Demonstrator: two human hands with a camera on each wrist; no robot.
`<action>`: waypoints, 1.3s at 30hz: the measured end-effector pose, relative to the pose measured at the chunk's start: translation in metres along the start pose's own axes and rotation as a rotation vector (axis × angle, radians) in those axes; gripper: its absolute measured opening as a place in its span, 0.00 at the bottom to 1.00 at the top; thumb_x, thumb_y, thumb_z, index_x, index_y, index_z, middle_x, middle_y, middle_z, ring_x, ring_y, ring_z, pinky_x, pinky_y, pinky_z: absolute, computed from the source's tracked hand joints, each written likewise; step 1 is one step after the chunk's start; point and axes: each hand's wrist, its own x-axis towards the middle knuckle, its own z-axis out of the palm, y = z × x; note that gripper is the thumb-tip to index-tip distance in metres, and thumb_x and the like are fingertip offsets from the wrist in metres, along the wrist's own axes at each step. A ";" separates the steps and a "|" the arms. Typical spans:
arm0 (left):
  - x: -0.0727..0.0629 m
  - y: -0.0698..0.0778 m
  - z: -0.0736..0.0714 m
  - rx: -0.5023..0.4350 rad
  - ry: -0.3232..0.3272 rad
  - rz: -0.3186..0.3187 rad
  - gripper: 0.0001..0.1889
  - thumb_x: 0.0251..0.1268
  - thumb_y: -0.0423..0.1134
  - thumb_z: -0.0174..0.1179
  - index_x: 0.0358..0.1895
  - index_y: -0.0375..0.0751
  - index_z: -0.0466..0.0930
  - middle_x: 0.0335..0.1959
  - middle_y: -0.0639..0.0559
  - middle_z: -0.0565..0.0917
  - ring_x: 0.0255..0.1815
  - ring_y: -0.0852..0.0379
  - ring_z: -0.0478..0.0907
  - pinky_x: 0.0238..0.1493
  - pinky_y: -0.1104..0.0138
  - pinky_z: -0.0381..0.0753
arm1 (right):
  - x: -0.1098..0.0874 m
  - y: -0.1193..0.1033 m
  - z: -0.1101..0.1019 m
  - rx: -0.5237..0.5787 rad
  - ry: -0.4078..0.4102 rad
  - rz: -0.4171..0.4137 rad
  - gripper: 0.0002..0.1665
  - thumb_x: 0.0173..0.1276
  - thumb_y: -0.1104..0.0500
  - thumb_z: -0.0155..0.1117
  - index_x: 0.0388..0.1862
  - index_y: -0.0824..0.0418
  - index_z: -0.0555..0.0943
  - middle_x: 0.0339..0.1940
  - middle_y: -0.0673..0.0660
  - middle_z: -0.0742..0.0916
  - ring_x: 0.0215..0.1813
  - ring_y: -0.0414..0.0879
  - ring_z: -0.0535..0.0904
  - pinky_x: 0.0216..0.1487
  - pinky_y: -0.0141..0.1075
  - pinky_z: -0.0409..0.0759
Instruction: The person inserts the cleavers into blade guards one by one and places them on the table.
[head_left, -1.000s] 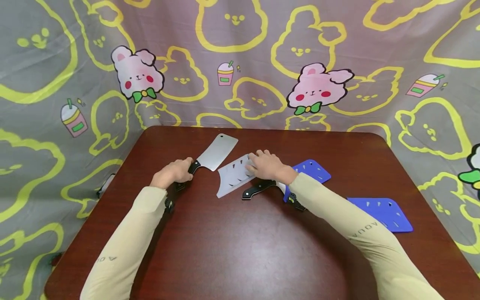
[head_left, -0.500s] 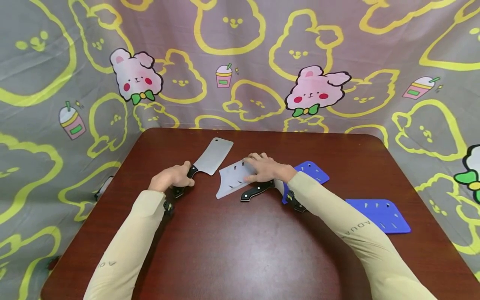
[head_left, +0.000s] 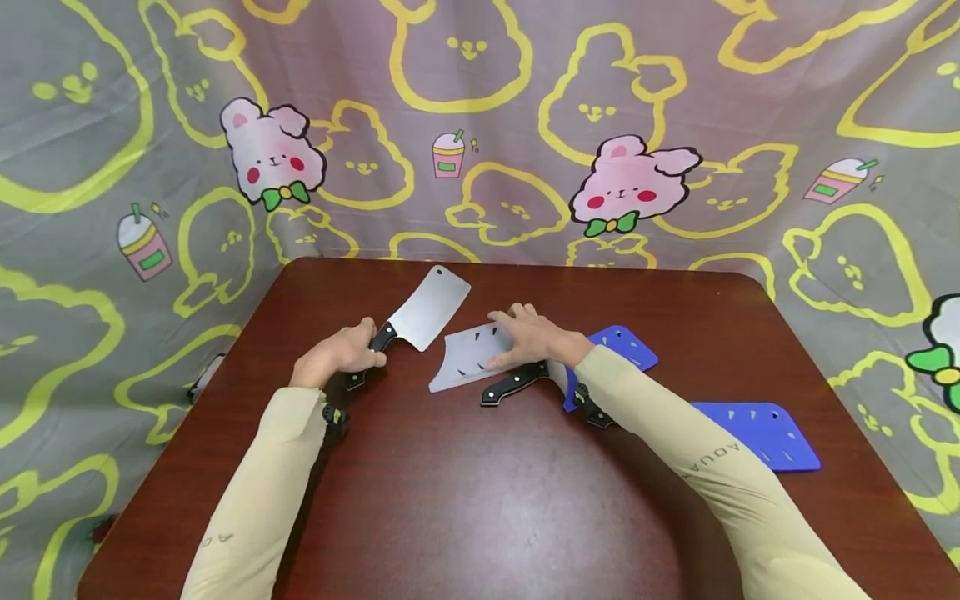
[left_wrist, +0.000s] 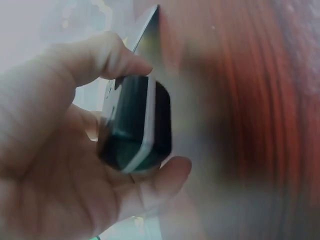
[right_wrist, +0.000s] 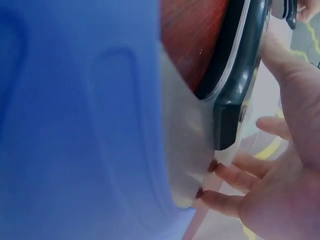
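Note:
My left hand (head_left: 341, 354) grips the black handle (left_wrist: 135, 122) of a cleaver whose broad steel blade (head_left: 433, 308) points away and to the right. In the left wrist view the thumb lies on top of that handle. My right hand (head_left: 536, 337) holds a translucent white blade guard (head_left: 465, 358) across its width, fingers at the far edge and thumb at the near one. The guard's wide end faces the cleaver, a short gap apart. Beneath the right hand lies a second knife with a black handle (head_left: 516, 383), its blade in a blue guard (head_left: 624, 346).
Another blue blade guard (head_left: 765, 433) lies at the right, partly behind the right sleeve; a dark handle part (head_left: 600, 417) shows by that forearm. The brown table (head_left: 495, 517) ends at a patterned curtain (head_left: 510, 83) at the back and sides.
The cleaver has dipped nearer, then moved slightly away again. The white guard has turned a little, and my right thumb has shifted down to its near edge.

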 end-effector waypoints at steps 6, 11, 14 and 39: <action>0.000 0.004 -0.002 -0.043 0.076 0.038 0.23 0.67 0.40 0.54 0.57 0.32 0.58 0.43 0.34 0.77 0.40 0.45 0.75 0.43 0.57 0.73 | -0.002 -0.006 -0.003 0.009 0.129 0.009 0.59 0.47 0.34 0.78 0.71 0.60 0.64 0.53 0.65 0.65 0.55 0.57 0.61 0.48 0.44 0.72; 0.001 0.010 -0.001 -0.088 0.096 0.059 0.23 0.69 0.39 0.53 0.59 0.32 0.56 0.45 0.34 0.78 0.42 0.45 0.76 0.46 0.56 0.73 | -0.006 -0.009 -0.009 0.077 0.221 -0.047 0.45 0.51 0.45 0.80 0.60 0.63 0.68 0.49 0.63 0.64 0.50 0.55 0.64 0.46 0.43 0.72; 0.002 0.014 0.000 -0.145 0.092 0.063 0.20 0.69 0.37 0.52 0.56 0.34 0.56 0.35 0.39 0.80 0.33 0.49 0.77 0.38 0.62 0.75 | -0.010 -0.009 -0.012 0.099 0.229 -0.083 0.41 0.55 0.49 0.78 0.60 0.61 0.67 0.50 0.63 0.67 0.48 0.54 0.69 0.48 0.43 0.74; -0.006 0.054 -0.011 -0.424 0.233 0.219 0.20 0.63 0.33 0.56 0.56 0.36 0.63 0.40 0.33 0.84 0.20 0.53 0.79 0.24 0.63 0.80 | -0.066 -0.001 -0.039 0.463 0.621 -0.163 0.28 0.70 0.63 0.63 0.67 0.56 0.67 0.39 0.61 0.82 0.31 0.45 0.76 0.32 0.34 0.74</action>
